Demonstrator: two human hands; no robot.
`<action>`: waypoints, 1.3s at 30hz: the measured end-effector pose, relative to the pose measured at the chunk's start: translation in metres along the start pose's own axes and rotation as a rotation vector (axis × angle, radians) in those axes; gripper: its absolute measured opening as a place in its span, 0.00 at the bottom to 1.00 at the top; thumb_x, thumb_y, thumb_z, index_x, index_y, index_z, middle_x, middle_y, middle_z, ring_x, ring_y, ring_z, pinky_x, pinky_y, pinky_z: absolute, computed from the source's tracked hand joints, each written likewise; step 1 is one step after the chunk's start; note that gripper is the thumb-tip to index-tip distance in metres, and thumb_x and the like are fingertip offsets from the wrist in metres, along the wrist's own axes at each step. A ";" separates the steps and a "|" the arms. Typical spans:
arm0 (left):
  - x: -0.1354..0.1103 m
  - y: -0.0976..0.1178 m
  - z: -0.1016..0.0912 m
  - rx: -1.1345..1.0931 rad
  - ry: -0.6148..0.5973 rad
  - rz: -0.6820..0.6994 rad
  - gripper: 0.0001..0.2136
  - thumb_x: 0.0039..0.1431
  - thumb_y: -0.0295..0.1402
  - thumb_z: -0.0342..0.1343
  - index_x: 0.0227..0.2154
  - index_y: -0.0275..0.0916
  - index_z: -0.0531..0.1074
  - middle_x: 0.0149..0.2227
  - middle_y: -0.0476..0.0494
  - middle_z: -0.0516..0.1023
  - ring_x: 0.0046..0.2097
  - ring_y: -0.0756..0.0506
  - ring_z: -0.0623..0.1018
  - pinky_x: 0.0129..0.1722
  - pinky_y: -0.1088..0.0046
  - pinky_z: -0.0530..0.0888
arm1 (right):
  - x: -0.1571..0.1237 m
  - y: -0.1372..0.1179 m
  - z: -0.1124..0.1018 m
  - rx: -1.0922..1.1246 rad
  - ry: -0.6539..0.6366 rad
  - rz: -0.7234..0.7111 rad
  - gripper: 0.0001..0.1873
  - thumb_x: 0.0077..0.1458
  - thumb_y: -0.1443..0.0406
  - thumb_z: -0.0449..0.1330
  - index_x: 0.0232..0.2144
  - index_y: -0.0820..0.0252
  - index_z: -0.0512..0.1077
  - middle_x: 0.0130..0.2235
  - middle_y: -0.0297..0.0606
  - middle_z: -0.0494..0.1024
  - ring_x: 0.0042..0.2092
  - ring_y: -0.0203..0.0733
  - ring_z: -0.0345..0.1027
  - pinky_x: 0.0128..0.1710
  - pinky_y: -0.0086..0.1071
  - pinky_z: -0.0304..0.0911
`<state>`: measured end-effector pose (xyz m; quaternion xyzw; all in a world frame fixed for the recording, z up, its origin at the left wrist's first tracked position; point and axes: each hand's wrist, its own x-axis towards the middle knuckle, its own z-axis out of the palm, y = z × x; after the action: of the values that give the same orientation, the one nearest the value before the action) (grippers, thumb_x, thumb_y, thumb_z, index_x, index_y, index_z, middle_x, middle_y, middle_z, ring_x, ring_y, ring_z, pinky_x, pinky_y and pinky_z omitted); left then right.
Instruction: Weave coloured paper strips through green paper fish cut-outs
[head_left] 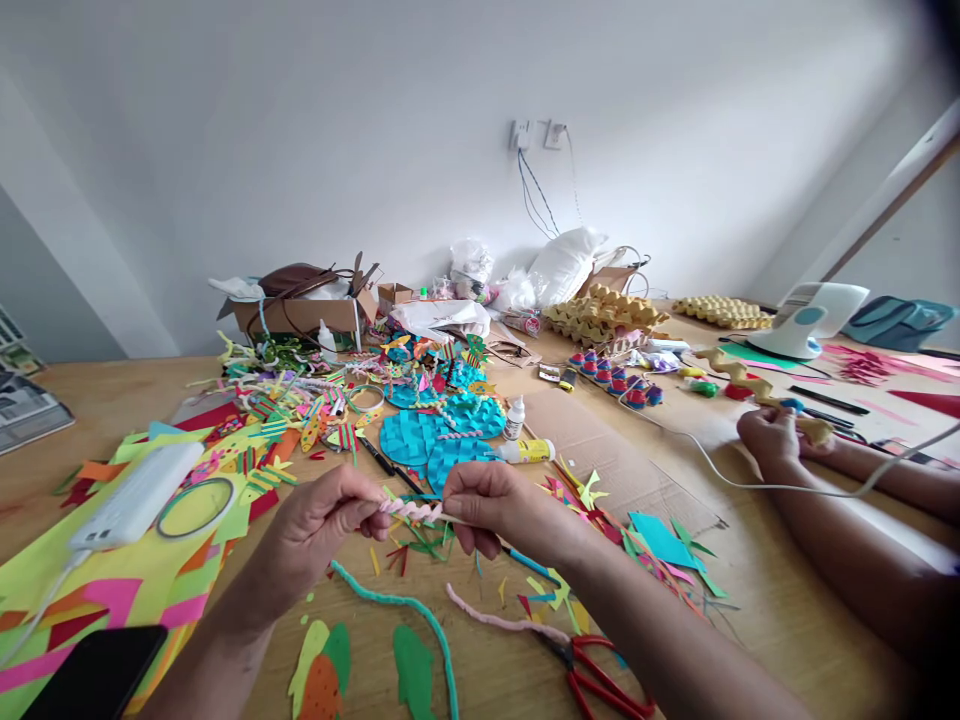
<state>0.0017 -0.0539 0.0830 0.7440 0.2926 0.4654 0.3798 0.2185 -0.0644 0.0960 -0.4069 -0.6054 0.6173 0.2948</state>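
Note:
A pale pink twisted pipe cleaner stretches between my two hands above the table. My left hand pinches its left end between thumb and fingers. The other end is gripped by my right hand, where a thin pale piece also shows under the thumb. Below lie a turquoise pipe cleaner, a loose pink pipe cleaner and red-handled scissors. Cut paper shapes, among them a green fish-like piece and an orange one, rest near my left forearm.
A phone and a white power strip lie at left on coloured paper. Beyond my hands are blue paper pieces and a yellow glue bottle. At right, a co-worker's hands hold an egg-carton strip; a white cable crosses there.

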 end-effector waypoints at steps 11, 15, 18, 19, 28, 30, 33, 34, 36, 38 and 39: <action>0.004 0.006 0.003 0.043 0.053 -0.080 0.05 0.53 0.28 0.53 0.28 0.40 0.74 0.31 0.47 0.79 0.33 0.48 0.78 0.32 0.76 0.75 | -0.004 -0.003 -0.004 -0.383 0.145 -0.091 0.09 0.53 0.66 0.50 0.22 0.61 0.63 0.19 0.26 0.66 0.18 0.26 0.56 0.16 0.19 0.50; 0.003 0.003 0.004 0.077 0.065 -0.106 0.04 0.54 0.29 0.52 0.30 0.40 0.73 0.30 0.48 0.78 0.32 0.48 0.78 0.30 0.77 0.75 | -0.004 -0.006 -0.004 -0.415 0.146 -0.093 0.09 0.53 0.67 0.50 0.22 0.61 0.63 0.18 0.26 0.66 0.18 0.26 0.56 0.16 0.18 0.50; 0.000 0.002 0.002 0.119 0.022 -0.108 0.05 0.56 0.30 0.51 0.33 0.41 0.71 0.32 0.48 0.77 0.34 0.48 0.77 0.31 0.78 0.74 | -0.004 -0.006 -0.004 -0.442 0.145 -0.103 0.09 0.53 0.67 0.50 0.22 0.61 0.63 0.18 0.26 0.66 0.18 0.26 0.57 0.16 0.19 0.50; -0.001 0.003 0.001 0.139 0.000 -0.101 0.05 0.56 0.30 0.51 0.34 0.41 0.70 0.32 0.48 0.77 0.34 0.48 0.77 0.32 0.78 0.74 | -0.004 -0.006 -0.004 -0.451 0.140 -0.103 0.09 0.53 0.67 0.50 0.22 0.61 0.63 0.18 0.26 0.66 0.18 0.26 0.57 0.16 0.19 0.50; 0.001 0.014 0.005 0.577 -0.115 0.123 0.12 0.56 0.30 0.52 0.44 0.43 0.69 0.43 0.43 0.74 0.45 0.44 0.74 0.43 0.71 0.72 | -0.005 -0.011 0.006 -0.680 0.158 -0.152 0.11 0.55 0.68 0.51 0.22 0.61 0.67 0.19 0.28 0.67 0.21 0.28 0.58 0.22 0.20 0.51; 0.001 0.013 0.009 0.652 -0.141 0.161 0.13 0.56 0.30 0.51 0.45 0.42 0.69 0.44 0.43 0.74 0.45 0.43 0.74 0.44 0.69 0.71 | -0.004 -0.012 0.009 -0.716 0.167 -0.171 0.11 0.55 0.68 0.51 0.22 0.61 0.67 0.19 0.28 0.67 0.21 0.28 0.57 0.21 0.21 0.50; 0.001 0.008 0.016 0.699 -0.179 0.187 0.09 0.58 0.29 0.48 0.38 0.40 0.72 0.36 0.43 0.77 0.39 0.44 0.76 0.38 0.71 0.73 | -0.003 -0.014 0.013 -0.763 0.180 -0.189 0.10 0.54 0.69 0.52 0.22 0.61 0.67 0.19 0.28 0.68 0.21 0.28 0.57 0.21 0.21 0.49; 0.001 0.006 0.017 0.697 -0.179 0.187 0.08 0.58 0.30 0.48 0.34 0.40 0.72 0.32 0.44 0.77 0.36 0.45 0.76 0.35 0.73 0.73 | -0.002 -0.014 0.015 -0.774 0.181 -0.189 0.10 0.54 0.70 0.52 0.22 0.61 0.67 0.20 0.28 0.68 0.21 0.28 0.57 0.21 0.21 0.48; 0.000 0.001 0.019 0.677 -0.167 0.171 0.09 0.59 0.31 0.47 0.28 0.40 0.72 0.27 0.47 0.75 0.31 0.48 0.75 0.31 0.76 0.72 | -0.003 -0.015 0.016 -0.773 0.165 -0.171 0.10 0.54 0.70 0.52 0.22 0.62 0.67 0.20 0.28 0.68 0.21 0.28 0.58 0.20 0.20 0.48; 0.000 -0.002 0.019 0.646 -0.172 0.154 0.10 0.59 0.32 0.47 0.26 0.40 0.71 0.24 0.48 0.73 0.28 0.49 0.74 0.29 0.77 0.70 | -0.005 -0.017 0.017 -0.735 0.123 -0.128 0.09 0.55 0.69 0.50 0.25 0.61 0.67 0.21 0.29 0.69 0.20 0.28 0.59 0.19 0.20 0.49; -0.001 -0.002 0.018 0.630 -0.190 0.150 0.11 0.59 0.32 0.47 0.25 0.40 0.71 0.24 0.48 0.73 0.28 0.49 0.73 0.28 0.78 0.70 | -0.007 -0.019 0.016 -0.721 0.100 -0.108 0.08 0.55 0.69 0.50 0.27 0.61 0.67 0.21 0.28 0.69 0.20 0.28 0.59 0.19 0.20 0.49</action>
<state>0.0181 -0.0588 0.0761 0.8843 0.3296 0.3076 0.1215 0.2057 -0.0766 0.1146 -0.4819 -0.7894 0.3272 0.1938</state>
